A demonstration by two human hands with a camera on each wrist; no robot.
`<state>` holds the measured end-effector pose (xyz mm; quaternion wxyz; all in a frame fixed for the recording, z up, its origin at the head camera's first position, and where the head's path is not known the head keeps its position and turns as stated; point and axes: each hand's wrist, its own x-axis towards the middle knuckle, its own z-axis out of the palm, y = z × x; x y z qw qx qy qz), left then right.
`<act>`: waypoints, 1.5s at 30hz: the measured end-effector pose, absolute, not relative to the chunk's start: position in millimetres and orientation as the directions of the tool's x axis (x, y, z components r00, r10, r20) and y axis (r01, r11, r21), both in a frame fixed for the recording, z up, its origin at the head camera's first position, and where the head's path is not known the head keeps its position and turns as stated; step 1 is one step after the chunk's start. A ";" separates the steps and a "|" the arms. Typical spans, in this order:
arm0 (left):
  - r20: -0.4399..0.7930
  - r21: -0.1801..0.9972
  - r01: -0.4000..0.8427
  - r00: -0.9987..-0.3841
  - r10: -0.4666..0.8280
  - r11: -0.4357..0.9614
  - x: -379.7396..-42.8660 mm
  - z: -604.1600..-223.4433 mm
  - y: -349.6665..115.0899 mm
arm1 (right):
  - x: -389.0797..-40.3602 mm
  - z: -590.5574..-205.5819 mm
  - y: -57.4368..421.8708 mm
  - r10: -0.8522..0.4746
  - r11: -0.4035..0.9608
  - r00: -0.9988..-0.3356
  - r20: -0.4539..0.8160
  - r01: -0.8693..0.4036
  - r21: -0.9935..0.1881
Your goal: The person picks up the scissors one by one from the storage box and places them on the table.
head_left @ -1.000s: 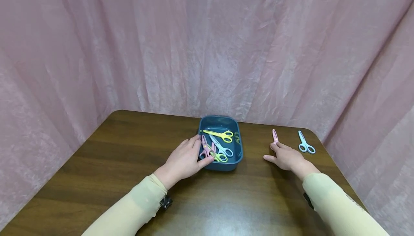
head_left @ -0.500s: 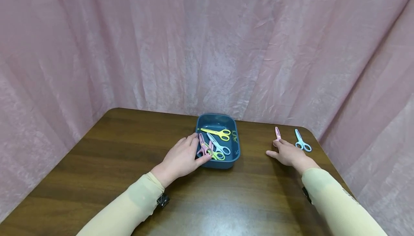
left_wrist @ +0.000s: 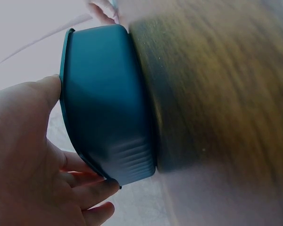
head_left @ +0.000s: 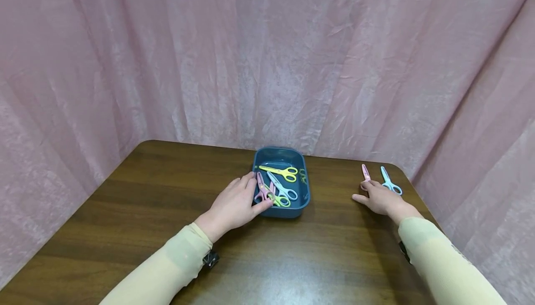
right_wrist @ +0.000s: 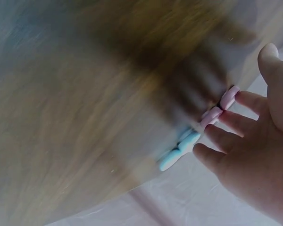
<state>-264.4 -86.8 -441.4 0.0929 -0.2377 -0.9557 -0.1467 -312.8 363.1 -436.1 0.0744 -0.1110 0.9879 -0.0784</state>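
In the head view, my left hand [head_left: 236, 203] holds the front left corner of a dark teal plastic box [head_left: 288, 212]. In the left wrist view its thumb is on the rim of the box [left_wrist: 104, 94], fingertips over the adjoining side. Flat on the table at right lie pink scissors [head_left: 365, 173], handles partly under the fingers of my right hand [head_left: 382, 199]. The right wrist view shows those fingers extended against the pink handles [right_wrist: 212, 116], thumb held apart. Close beside them are light blue scissors [head_left: 388, 182], their handles [right_wrist: 179, 150] near the little finger.
Inside the box lie yellow scissors [head_left: 282, 173], light blue scissors [head_left: 281, 186], purple-pink scissors [head_left: 263, 188] and a yellow-green pair [head_left: 283, 201], partly overlapping. The brown wooden table [head_left: 167, 193] ends at a pink curtain [head_left: 267, 63] behind it.
My right hand has slid the pink scissors rightward across the table, nearer to the light blue pair. My left hand stays at the box. The head view has shifted slightly.
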 end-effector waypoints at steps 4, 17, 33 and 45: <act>0.261 0.235 0.487 -0.865 0.428 0.841 -263.3 -441.8 -86.1 | -310.5 -438.0 370.7 -0.246 0.959 -0.963 -0.105 -0.226 -0.171; 0.235 0.239 0.473 -0.876 0.422 0.848 -264.4 -439.2 -88.7 | -305.0 -437.4 387.3 -0.294 0.945 -0.954 -0.052 -0.283 -0.164; 0.215 0.252 0.468 -0.881 0.422 0.847 -264.1 -436.8 -88.5 | -306.6 -435.8 393.7 -0.300 0.936 -0.954 -0.027 -0.288 -0.203; 0.229 0.245 0.476 -0.875 0.427 0.844 -263.3 -437.1 -88.0 | -315.3 -434.3 451.0 -0.163 0.974 -0.984 -0.077 -0.149 -0.169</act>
